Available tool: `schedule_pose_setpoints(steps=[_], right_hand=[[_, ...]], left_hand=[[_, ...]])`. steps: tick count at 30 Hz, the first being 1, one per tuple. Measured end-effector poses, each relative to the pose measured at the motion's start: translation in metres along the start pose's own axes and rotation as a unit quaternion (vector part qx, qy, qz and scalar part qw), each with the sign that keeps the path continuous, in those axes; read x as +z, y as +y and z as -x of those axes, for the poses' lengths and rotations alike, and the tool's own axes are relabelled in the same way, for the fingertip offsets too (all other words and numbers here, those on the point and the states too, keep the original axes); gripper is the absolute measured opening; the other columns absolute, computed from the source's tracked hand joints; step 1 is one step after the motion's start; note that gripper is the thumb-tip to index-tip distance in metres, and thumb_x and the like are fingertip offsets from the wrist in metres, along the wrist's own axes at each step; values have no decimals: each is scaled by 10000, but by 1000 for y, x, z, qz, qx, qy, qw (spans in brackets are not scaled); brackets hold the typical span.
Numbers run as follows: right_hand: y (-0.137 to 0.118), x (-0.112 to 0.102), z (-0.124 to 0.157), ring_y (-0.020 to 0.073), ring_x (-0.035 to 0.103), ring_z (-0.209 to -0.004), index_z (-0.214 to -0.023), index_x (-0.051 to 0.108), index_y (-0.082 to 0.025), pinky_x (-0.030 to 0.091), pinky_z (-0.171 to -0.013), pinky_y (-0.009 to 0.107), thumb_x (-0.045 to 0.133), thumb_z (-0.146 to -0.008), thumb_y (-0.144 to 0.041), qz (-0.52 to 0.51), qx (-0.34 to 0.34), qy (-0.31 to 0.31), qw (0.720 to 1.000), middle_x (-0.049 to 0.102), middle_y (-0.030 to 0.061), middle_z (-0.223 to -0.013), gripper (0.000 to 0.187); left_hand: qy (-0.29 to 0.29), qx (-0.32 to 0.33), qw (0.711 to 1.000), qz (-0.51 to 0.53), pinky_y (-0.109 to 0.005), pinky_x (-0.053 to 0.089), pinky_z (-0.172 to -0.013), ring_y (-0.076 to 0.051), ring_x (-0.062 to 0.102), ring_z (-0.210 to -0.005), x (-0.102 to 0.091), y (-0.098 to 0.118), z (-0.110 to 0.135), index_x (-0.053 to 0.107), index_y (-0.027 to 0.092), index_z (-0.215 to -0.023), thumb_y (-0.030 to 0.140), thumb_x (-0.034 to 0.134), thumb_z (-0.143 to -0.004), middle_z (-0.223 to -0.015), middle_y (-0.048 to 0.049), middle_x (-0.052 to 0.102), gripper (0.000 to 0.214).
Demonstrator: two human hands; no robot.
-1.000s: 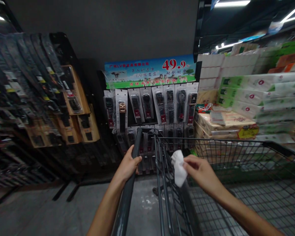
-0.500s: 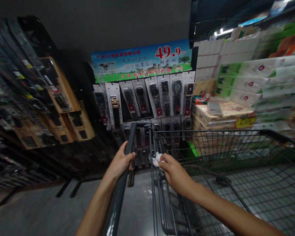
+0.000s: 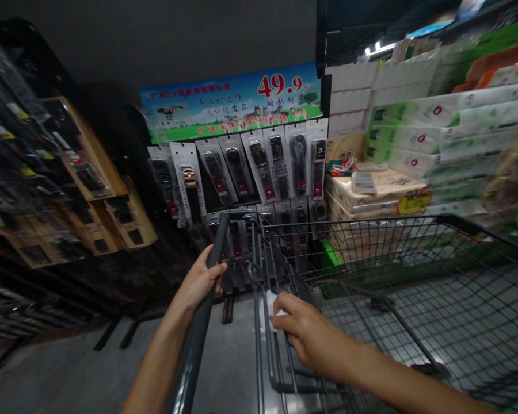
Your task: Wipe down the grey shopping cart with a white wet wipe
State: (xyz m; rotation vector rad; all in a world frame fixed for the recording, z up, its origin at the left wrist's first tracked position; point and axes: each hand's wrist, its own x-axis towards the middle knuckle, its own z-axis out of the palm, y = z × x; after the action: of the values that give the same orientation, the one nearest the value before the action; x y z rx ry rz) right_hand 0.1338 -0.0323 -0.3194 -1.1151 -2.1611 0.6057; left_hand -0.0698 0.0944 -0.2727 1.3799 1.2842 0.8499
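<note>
My left hand (image 3: pixel 202 277) is wrapped round the grey push handle (image 3: pixel 195 339) of a shopping cart. Between thumb and fingers, my right hand (image 3: pixel 300 322) pinches a crumpled white tissue (image 3: pixel 267 305). The tissue is pressed against the thin metal bars at the near end of the wire cart (image 3: pixel 371 221). Part of the tissue is hidden behind a bar and my fingers.
Packaged belts (image 3: pixel 259 167) hang ahead under a blue and green price sign (image 3: pixel 233 100). More belts in wooden boxes (image 3: pixel 132 221) hang on the left. Stacked paper packs (image 3: pixel 406 138) stand to the right beyond the cart. Grey floor (image 3: pixel 155 379) lies below.
My right hand has slid the tissue down along the cart bars, nearer to me. The left hand keeps its hold on the handle. The view has shifted slightly to the right.
</note>
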Motion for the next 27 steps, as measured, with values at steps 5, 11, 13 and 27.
schedule_pose_setpoints(steps=[5,11,13,27], right_hand=[[-12,-12,11,118,546,-851,-803,676,-177,444,-758,235,387,-663,60,-121,30,-23,992,559,33,-910,399],[-23,-28,11,119,560,-796,-752,690,-190,430,-695,233,423,-722,5,-206,141,93,964,593,17,-830,332],[-26,-23,15,124,548,-805,-779,671,-186,427,-694,232,429,-765,-30,-195,143,109,964,579,23,-839,288],[-11,3,25,170,518,-776,-957,596,-197,415,-705,258,400,-823,-66,58,-31,-19,998,593,66,-886,270]], left_hand=[[-1,2,1000,-3,-208,371,-345,-84,399,-300,1,2,3,311,125,-1291,252,605,-616,-462,135,435,748],[2,14,1000,-10,-210,376,-348,-80,399,-302,2,2,3,339,128,-1270,236,591,-633,-474,131,439,694],[4,14,1000,-11,-211,379,-348,-83,394,-299,2,1,3,333,122,-1273,228,578,-642,-457,135,429,685],[6,7,1000,4,-196,364,-344,-76,404,-299,1,-1,3,304,122,-1326,244,614,-646,-456,130,439,757]])
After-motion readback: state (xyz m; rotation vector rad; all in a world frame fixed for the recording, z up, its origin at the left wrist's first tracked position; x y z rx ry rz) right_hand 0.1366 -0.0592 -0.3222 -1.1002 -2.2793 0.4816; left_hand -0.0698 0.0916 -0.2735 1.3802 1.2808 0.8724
